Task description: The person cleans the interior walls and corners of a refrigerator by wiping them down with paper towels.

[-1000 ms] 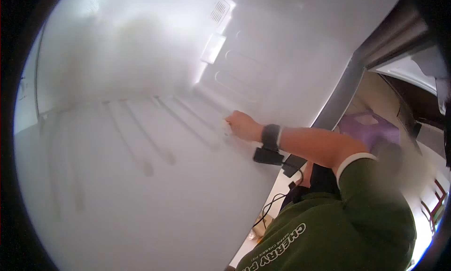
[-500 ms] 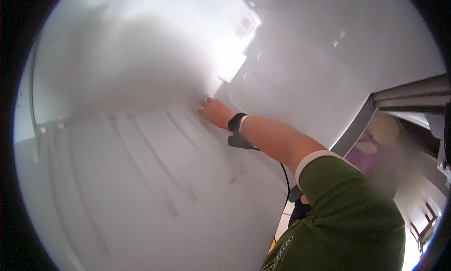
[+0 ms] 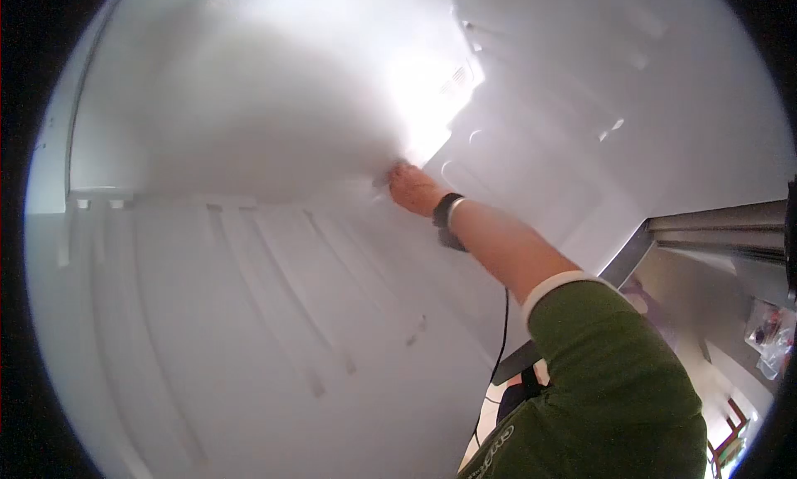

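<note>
My right hand (image 3: pixel 413 188) reaches into the back corner of a white, ribbed interior like that of a fridge (image 3: pixel 274 313). Its fingers are curled together against the corner, close below a bright light (image 3: pixel 427 97). A small grey patch shows at the fingertips; whether it is a held thing, a shadow or a reflection is unclear. On this wrist sits a black watch-like band (image 3: pixel 449 222) with a thin white band beside it. A green sleeve (image 3: pixel 606 338) covers the upper arm. My left hand is out of sight.
A thin black cable (image 3: pixel 505 334) hangs beside the opening's grey edge (image 3: pixel 627 251). Raised ribs (image 3: pixel 290 305) run along the white wall. A shelf-like metal rail (image 3: pixel 722 230) stands at the right, with a clear plastic bag (image 3: pixel 772 338) below it.
My right hand has shifted slightly right and up in view, and its fingers, spread before, are now curled together. The camera view has turned a little.
</note>
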`<state>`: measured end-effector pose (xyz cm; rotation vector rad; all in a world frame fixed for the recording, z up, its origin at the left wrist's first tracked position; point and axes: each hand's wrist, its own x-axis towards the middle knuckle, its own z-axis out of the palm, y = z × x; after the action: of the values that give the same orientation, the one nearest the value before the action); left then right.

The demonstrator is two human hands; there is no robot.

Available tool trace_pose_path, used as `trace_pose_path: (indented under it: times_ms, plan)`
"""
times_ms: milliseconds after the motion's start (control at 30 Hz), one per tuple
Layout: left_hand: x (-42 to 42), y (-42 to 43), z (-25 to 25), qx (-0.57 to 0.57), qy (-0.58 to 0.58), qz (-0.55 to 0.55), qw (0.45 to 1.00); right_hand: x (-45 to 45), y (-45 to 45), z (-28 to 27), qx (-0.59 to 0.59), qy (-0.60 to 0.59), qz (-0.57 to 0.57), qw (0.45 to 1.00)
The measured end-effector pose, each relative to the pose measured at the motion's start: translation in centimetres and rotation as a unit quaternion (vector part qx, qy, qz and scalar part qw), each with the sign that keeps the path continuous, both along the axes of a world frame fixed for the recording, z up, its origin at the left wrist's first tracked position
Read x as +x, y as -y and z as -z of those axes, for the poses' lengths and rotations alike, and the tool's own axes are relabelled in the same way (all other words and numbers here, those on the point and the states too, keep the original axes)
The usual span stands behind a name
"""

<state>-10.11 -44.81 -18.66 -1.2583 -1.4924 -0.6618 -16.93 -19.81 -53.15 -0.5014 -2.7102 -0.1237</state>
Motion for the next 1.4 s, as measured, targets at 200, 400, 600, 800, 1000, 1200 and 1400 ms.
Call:
trace_pose_path:
  times_ms: [200,400,600,800,1000,1200,1400]
  plan:
    - [-0.3,-0.4,0.1,0.001,0.018,0.006,1.000,4.6,-2.6,1.0,0.018,0.033,0.048,0.998]
    - [-0.9,-0.5,0.0,0.003,0.027,0.007,1.000,7.8,-8.3,0.7,-0.167,-0.088,0.309,0.932]
    - [-0.6,-0.9,0.6,0.003,0.026,0.011,1.000,1.9,-2.1,0.3,-0.112,-0.078,0.116,0.984]
    - [-0.9,-1.2,0.9,0.007,0.032,0.007,0.999,2.6,-3.3,-1.2,-0.125,0.014,0.002,0.992]
    - [-1.0,-1.4,1.0,0.006,0.038,0.011,0.999,7.9,-9.7,-0.8,-0.169,-0.036,0.286,0.943]
    - [-0.9,-1.6,1.1,0.009,0.040,0.015,0.999,4.6,-5.9,1.7,-0.188,-0.091,0.272,0.939]
    - [-0.9,-2.3,1.3,0.012,0.050,0.019,0.999,8.7,-10.0,0.7,-0.119,0.014,0.213,0.970]
